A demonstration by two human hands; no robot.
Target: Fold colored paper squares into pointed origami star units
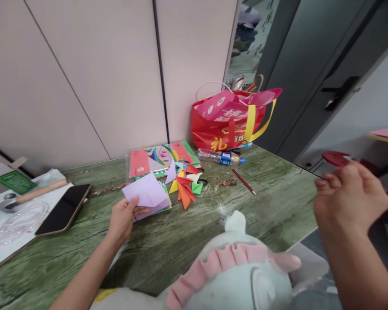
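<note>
My left hand (pixel 124 217) is closed on a folded sheet of lavender paper (pixel 144 189), thumb on top, above a stack of coloured paper (pixel 165 202) on the table. To the right of it lies a pile of folded paper pieces (pixel 185 189) in orange, yellow, red, green and white. My right hand (pixel 351 198) is raised beyond the table's right edge, its fingers curled together. A dark red rounded thing (pixel 334 158) shows just past those fingertips; I cannot tell whether they hold it.
Behind the paper lie colourful paper packs (pixel 139 161) and a plastic bottle (pixel 218 156). A red gift bag (pixel 210 129) stands at the back. A red pencil (pixel 243 181) is on the table (pixel 278 198). Left are a phone (pixel 63 211) and a hammer (pixel 42 190). A plush toy (pixel 233 275) fills the front.
</note>
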